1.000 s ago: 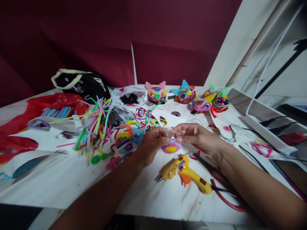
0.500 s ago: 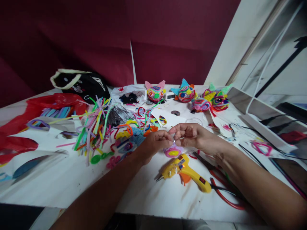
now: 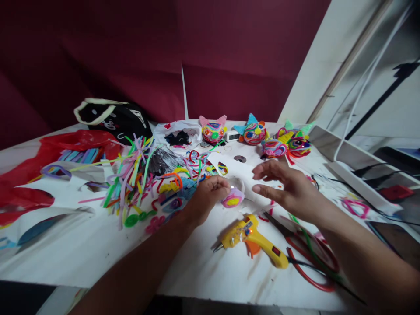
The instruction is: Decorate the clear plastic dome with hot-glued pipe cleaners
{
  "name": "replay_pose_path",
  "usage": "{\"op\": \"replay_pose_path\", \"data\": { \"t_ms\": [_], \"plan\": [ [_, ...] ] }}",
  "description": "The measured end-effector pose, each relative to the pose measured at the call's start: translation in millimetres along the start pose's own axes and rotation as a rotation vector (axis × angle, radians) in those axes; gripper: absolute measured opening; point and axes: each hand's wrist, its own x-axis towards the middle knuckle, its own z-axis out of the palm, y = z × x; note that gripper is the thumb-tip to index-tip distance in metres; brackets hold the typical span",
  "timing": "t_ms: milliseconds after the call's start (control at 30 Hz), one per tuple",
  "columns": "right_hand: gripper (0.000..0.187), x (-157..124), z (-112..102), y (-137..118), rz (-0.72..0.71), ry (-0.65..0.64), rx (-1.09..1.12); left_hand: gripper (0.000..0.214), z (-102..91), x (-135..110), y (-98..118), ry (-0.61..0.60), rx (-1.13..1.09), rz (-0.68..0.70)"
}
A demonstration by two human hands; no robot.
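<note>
My left hand (image 3: 213, 192) is closed in a pinch at the edge of a rounded piece coiled from pink, lilac and yellow pipe cleaner (image 3: 232, 199). A clear, pale-rimmed curve rises behind this piece; its exact shape is hard to make out. My right hand (image 3: 278, 183) is apart from it to the right, with fingers and thumb spread and nothing between them. Below the hands a yellow hot glue gun (image 3: 252, 238) lies on its side, nozzle to the left, a small light glowing. Red-handled scissors (image 3: 311, 286) lie under my right forearm, partly hidden.
Loose pipe cleaners (image 3: 131, 175) heap at the left beside a red plastic bag (image 3: 78, 138). Several colourful animal heads (image 3: 213, 131) stand along the back. A black bag (image 3: 114, 118) is at back left. A power strip (image 3: 367, 188), cables and a phone (image 3: 392, 238) are at right.
My right hand has let go, moved right and opened. The left hand still pinches the coiled pipe-cleaner piece, which now shows more fully. The view has shifted slightly.
</note>
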Motion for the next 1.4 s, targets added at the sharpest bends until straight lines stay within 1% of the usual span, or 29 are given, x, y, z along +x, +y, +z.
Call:
{"op": "replay_pose_path", "data": {
  "t_ms": [33,100,133,200,267,367,467,600,733,833,967,1033,1067,1167,1300,1400],
  "plan": [
    [0.018,-8,-3,-2,0.005,-0.036,-0.094,0.007,-0.7,1,0,0.015,-0.023,0.009],
    [0.011,-25,-5,-4,0.075,-0.179,-0.237,0.007,-2.1,2,0,0.033,-0.057,0.033],
    [0.012,-34,-4,-4,0.136,-0.271,-0.297,0.007,-2.7,2,0,0.038,-0.066,0.044],
    [0.016,-50,2,-2,0.225,-0.428,-0.346,0.008,-3.7,3,0,0.043,-0.072,0.060],
    [0.019,-61,11,3,0.270,-0.504,-0.376,0.009,-4.3,3,-1,0.049,-0.078,0.073],
    [0.021,-68,22,10,0.288,-0.547,-0.396,0.009,-4.7,4,-2,0.056,-0.091,0.084],
    [0.019,-69,27,16,0.297,-0.542,-0.411,0.008,-4.5,4,-1,0.055,-0.107,0.078],
    [0.008,-68,27,19,0.314,-0.568,-0.360,0.008,-4.1,4,1,0.063,-0.127,0.048],
    [0.008,-72,22,18,0.325,-0.593,-0.248,0.010,-5.2,6,0,0.082,-0.151,0.044],
    [0.016,-76,13,12,0.352,-0.560,-0.151,0.011,-7.3,8,0,0.094,-0.206,0.028],
    [0.031,-76,-4,-2,0.400,-0.502,-0.019,0.014,-10.7,11,-2,0.088,-0.305,0.011],
    [0.035,-75,-14,-8,0.432,-0.473,0.053,0.015,-12.0,12,-3,0.079,-0.344,0.014],
    [0.037,-75,-17,-10,0.441,-0.430,0.083,0.015,-12.5,13,-4,0.080,-0.359,0.014],
    [0.046,-77,-25,-11,0.456,-0.232,0.134,0.016,-13.3,13,-6,0.092,-0.389,-0.002],
    [0.036,-72,-24,-12,0.438,-0.014,0.209,0.016,-14.0,13,-6,0.093,-0.391,-0.016],
    [0.040,-63,-19,-15,0.413,0.241,0.276,0.015,-13.9,12,-5,0.085,-0.362,-0.029]
  ]
}}
